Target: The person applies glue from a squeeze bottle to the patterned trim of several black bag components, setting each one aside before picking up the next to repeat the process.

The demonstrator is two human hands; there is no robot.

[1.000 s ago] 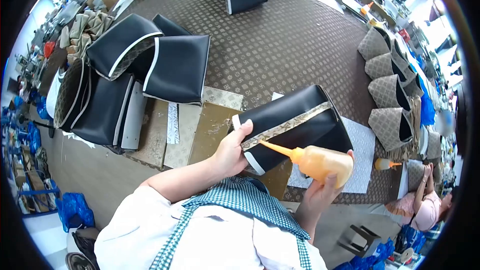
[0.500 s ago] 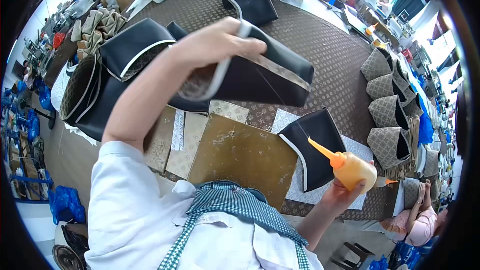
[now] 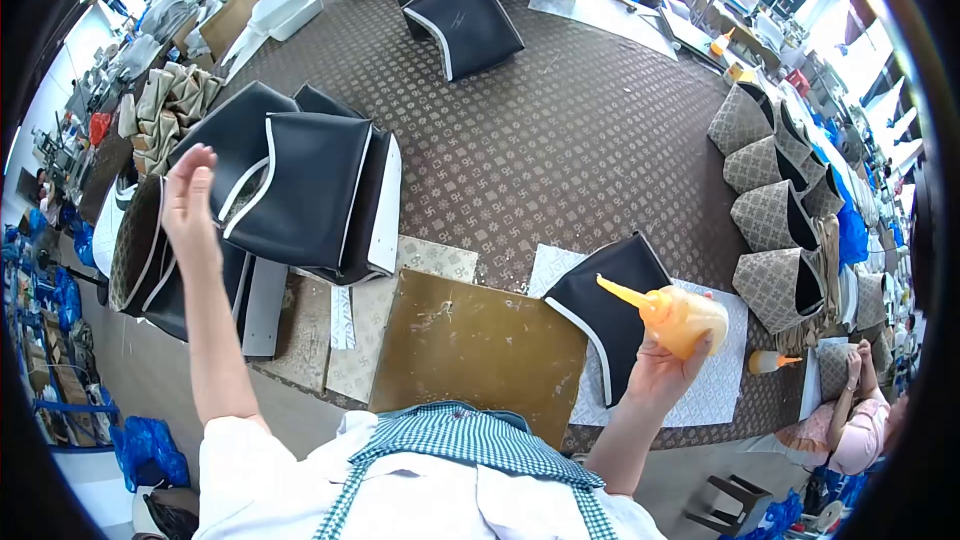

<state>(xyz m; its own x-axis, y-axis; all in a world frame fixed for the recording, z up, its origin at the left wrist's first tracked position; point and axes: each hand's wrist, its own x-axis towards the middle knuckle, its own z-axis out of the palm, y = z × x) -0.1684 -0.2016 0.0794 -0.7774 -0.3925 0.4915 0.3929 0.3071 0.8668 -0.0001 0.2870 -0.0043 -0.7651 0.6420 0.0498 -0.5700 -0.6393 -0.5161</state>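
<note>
In the head view, my right hand [image 3: 665, 368] grips a squeeze bottle [image 3: 692, 320] of yellowish glue, its orange nozzle pointing up and left. Below and behind it lies a black bag panel [image 3: 610, 290] with a white curved edge, on white patterned sheets [image 3: 715, 380]. My left hand [image 3: 190, 202] is raised at the left, fingers stretched out, holding nothing. Just right of it, a black bag body [image 3: 300, 190] with white edging rests on top of several similar black pieces. A brown board [image 3: 480, 340] lies between my arms.
Patterned bag pieces [image 3: 775, 215] are stacked along the right side. A second glue bottle [image 3: 770, 361] lies at the right edge. Another black bag piece [image 3: 465, 25] sits at the far side. A co-worker [image 3: 850, 410] handles a patterned piece at lower right; another person works at the far end.
The black bag body has gone from my left hand onto the pile at the left. My left hand has let go and moved left. The glue bottle stays in my right hand.
</note>
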